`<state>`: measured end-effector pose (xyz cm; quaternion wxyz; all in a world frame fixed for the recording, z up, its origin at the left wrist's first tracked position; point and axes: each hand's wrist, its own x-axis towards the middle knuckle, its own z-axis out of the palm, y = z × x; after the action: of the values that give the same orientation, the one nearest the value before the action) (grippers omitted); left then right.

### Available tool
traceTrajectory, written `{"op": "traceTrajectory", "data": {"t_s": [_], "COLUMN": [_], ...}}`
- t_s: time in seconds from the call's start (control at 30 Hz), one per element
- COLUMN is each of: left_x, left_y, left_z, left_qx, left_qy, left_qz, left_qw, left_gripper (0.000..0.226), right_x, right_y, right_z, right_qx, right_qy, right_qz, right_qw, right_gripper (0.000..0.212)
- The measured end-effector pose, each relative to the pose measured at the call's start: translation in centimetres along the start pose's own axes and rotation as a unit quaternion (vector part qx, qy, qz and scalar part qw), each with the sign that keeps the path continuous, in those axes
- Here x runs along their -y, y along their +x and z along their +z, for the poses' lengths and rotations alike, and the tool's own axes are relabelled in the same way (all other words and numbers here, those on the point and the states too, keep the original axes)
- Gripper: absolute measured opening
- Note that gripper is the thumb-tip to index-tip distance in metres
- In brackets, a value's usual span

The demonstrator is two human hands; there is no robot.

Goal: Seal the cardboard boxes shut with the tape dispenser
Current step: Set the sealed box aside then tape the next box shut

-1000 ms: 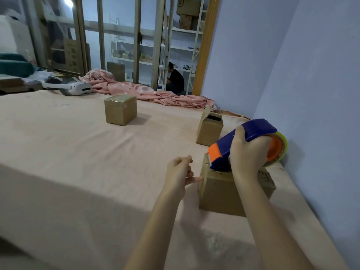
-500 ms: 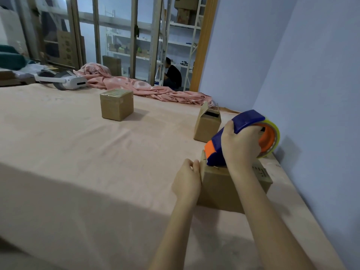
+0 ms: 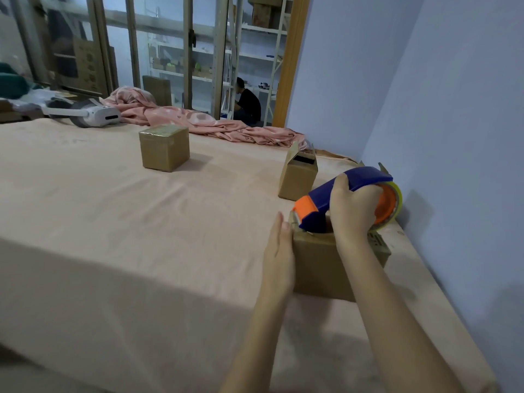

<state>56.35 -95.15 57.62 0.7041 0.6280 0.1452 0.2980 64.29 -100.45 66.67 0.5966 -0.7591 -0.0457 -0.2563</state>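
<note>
- At four o'clock on the table (image 3: 113, 222), the right hand (image 3: 351, 214) grips the tape dispenser (image 3: 334, 199) atop the nearest box (image 3: 317, 265).
- The left hand (image 3: 279, 256), fingers straight and together, presses that box's nine-o'clock side.

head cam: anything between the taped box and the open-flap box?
Nothing: only bare pink table cover lies between the taped box and the open-flap box, per head view.
</note>
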Motion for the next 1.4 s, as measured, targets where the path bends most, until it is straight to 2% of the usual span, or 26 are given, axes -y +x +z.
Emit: {"op": "traceTrajectory", "data": {"t_s": [0.07,0.17,0.27,0.37,0.5,0.67,0.87,1.03,1.27,1.4], "left_x": [0.1,0.3,0.9,0.7,0.2,1.1,0.7,0.9,0.9,0.8], "left_y": [-0.8,-1.4,-1.8,-1.3,-0.3,0.0,0.3,1.0,0.8,0.6], "left_z": [0.8,1.0,0.5,-0.3,-0.7,-1.0,-1.5,-1.6,-1.4,-1.1], "left_qx": [0.031,0.032,0.039,0.025,0.056,0.046,0.033,-0.026,-0.048,-0.046], "left_qy": [-0.034,-0.025,0.026,0.099,0.164,0.206,0.275,0.371,0.398,0.406], "left_qz": [-0.013,-0.007,-0.005,0.048,0.177,0.235,0.292,0.364,0.359,0.353], "left_qw": [0.999,0.999,0.999,0.994,0.969,0.949,0.915,0.854,0.843,0.841], "left_gripper": [0.051,0.07,0.077,0.079,0.067,0.066,0.06,0.061,0.067,0.072], "right_x": [-0.1,-0.1,0.0,0.0,0.1,-0.1,-0.2,-0.3,-0.3,0.0], "right_y": [0.0,-0.2,-0.2,-0.2,0.0,0.3,0.4,0.4,0.9,1.4], "right_z": [-0.1,-0.2,-0.4,-0.4,-0.4,-0.4,-0.5,-0.9,-1.3,-1.7], "right_qx": [0.002,0.004,0.003,0.002,0.0,0.005,0.002,0.003,0.004,-0.009], "right_qy": [0.006,0.018,0.023,0.025,0.017,0.029,0.051,0.073,0.101,0.131], "right_qz": [0.0,0.006,0.007,0.021,0.029,0.045,0.026,0.008,0.025,0.051], "right_qw": [1.0,1.0,1.0,0.999,0.999,0.999,0.998,0.997,0.995,0.99], "right_gripper": [0.028,0.029,0.028,0.031,0.03,0.031,0.022,0.025,0.02,0.029]}}
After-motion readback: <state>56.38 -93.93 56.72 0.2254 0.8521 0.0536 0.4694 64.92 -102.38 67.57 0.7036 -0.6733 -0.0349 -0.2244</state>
